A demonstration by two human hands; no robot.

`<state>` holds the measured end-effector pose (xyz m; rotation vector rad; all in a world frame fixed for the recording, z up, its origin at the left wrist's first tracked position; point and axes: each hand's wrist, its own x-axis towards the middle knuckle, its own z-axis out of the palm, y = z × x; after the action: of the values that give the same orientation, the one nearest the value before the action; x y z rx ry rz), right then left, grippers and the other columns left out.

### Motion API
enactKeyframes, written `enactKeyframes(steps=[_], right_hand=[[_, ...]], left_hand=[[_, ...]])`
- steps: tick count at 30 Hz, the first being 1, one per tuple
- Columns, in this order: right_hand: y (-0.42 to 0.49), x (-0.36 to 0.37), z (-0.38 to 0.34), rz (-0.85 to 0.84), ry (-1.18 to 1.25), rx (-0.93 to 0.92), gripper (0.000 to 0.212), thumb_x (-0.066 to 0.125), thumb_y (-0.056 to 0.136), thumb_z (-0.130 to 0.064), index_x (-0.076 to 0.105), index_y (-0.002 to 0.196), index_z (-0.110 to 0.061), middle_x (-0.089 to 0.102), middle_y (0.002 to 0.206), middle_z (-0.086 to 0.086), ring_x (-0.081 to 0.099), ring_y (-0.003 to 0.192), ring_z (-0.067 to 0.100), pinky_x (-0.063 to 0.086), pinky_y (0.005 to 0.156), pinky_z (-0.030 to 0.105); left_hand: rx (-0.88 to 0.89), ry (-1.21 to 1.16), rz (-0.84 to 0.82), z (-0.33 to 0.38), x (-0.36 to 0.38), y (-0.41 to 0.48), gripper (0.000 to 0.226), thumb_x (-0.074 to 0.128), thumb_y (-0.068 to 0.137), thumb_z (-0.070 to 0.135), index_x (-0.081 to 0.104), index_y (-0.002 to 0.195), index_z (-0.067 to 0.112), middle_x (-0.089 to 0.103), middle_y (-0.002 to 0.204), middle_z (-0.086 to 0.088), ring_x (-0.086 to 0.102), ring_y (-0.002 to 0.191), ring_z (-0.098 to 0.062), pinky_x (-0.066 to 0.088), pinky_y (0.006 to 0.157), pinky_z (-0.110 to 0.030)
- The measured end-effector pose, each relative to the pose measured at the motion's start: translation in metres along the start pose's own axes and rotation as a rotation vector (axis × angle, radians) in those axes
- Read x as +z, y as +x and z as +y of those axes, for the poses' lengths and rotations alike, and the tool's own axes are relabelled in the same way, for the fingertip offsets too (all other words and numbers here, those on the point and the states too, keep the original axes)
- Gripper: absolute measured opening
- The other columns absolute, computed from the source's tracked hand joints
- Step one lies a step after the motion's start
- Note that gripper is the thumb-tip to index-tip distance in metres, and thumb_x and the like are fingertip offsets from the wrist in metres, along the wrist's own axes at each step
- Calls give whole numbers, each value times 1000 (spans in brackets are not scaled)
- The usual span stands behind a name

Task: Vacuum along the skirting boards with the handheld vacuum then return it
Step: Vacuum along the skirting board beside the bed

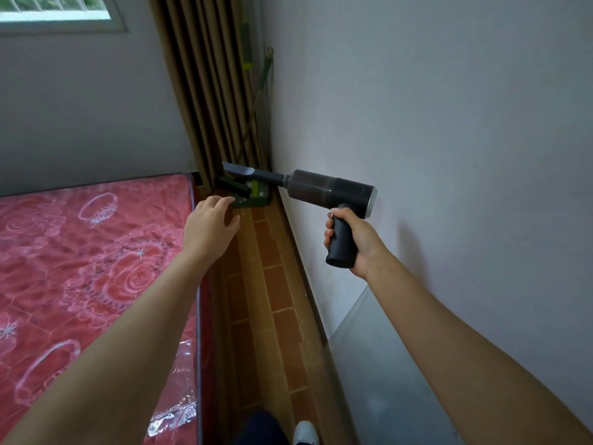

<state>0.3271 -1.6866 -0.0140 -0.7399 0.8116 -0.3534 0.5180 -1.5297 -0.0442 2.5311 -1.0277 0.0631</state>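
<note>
Vacuum (pixel 330 187) above plank floor (pixel 266 284) (brown), grey wall (pixel 449 123)

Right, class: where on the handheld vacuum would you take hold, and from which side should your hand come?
Take the handheld vacuum by its black pistol handle, coming from behind and below. It hangs down under the vacuum's rear end, rounded so that fingers can wrap it, and leaves the crevice nozzle pointing ahead. The right hand holds it just so.

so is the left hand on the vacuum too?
No, the left hand is open and empty near the mattress edge; only the right hand grips the vacuum, by its handle.
</note>
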Motion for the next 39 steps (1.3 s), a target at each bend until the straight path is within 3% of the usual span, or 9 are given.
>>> enactKeyframes(steps=[24, 39], right_hand=[[171, 114, -46, 80, 67, -37, 9, 61, 86, -21, 58, 82, -13, 61, 67, 1, 56, 51, 11, 51, 53, 21], [240, 116, -61, 90, 33, 10, 12, 58, 88, -21, 57, 79, -13, 57, 62, -1, 51, 47, 9, 48, 49, 20]], left_hand=[[145, -33, -128, -84, 21, 247, 45, 52, 95, 26, 47, 137, 11, 49, 138, -11, 41, 129, -28, 38, 100, -41], [118, -72, -138, -107, 55, 288, 41, 53, 94, 22, 52, 133, 8, 52, 134, -12, 46, 125, -29, 39, 99, -41]])
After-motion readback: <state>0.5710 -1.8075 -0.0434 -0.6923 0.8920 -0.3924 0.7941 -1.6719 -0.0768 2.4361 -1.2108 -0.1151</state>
